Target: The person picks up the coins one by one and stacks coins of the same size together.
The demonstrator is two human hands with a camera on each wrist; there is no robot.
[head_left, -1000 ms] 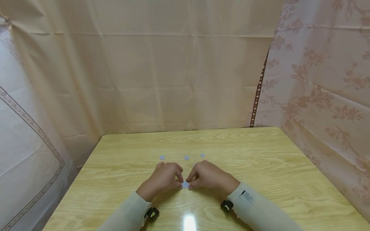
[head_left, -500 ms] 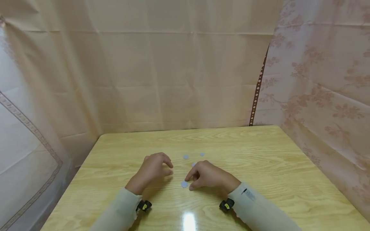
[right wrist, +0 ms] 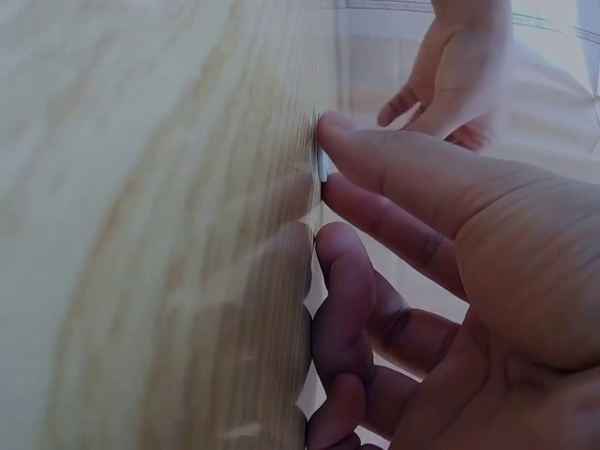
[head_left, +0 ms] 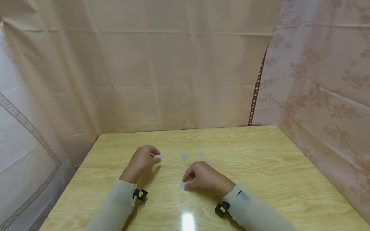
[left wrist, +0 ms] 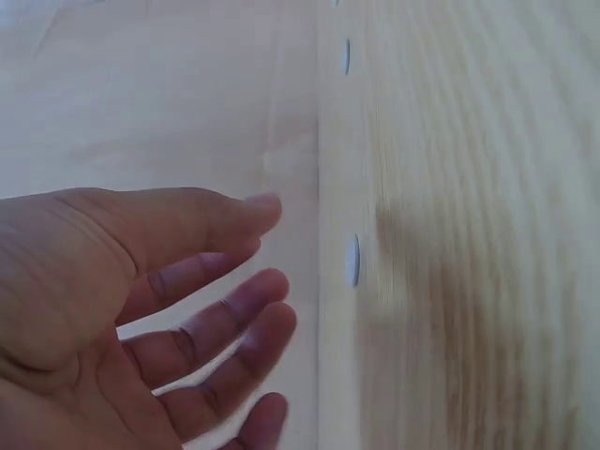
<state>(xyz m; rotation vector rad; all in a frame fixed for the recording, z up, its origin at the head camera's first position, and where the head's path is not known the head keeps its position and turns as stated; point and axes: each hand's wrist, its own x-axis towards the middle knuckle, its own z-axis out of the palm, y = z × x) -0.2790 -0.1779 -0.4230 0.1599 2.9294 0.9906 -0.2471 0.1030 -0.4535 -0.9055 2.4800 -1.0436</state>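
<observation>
Small, flat, pale round discs lie on the wooden table. My right hand [head_left: 202, 175] is low over the front disc [head_left: 182, 184], thumb and index finger at its edge. The right wrist view has that disc [right wrist: 323, 161] between the thumb tip and index fingertip, close against the tabletop; the other fingers are curled on the wood. Farther back and left, my left hand [head_left: 143, 158] reaches toward another disc [head_left: 160, 156], thumb and fingers parted. In the left wrist view, a gap separates this disc [left wrist: 353, 261] from the fingertips [left wrist: 265, 211].
Beyond the hands lie a disc [head_left: 185, 157] at the middle, a smaller one [head_left: 200, 154] to its right, and another [head_left: 208, 163] partly hidden behind my right hand. The table [head_left: 260, 179] ends at a beige curtain [head_left: 173, 80], with a flowered cloth [head_left: 323, 96] at right.
My left hand has left the front disc and moved away to the far left disc. My right hand has stayed at the front disc, its thumb now closer to the edge.
</observation>
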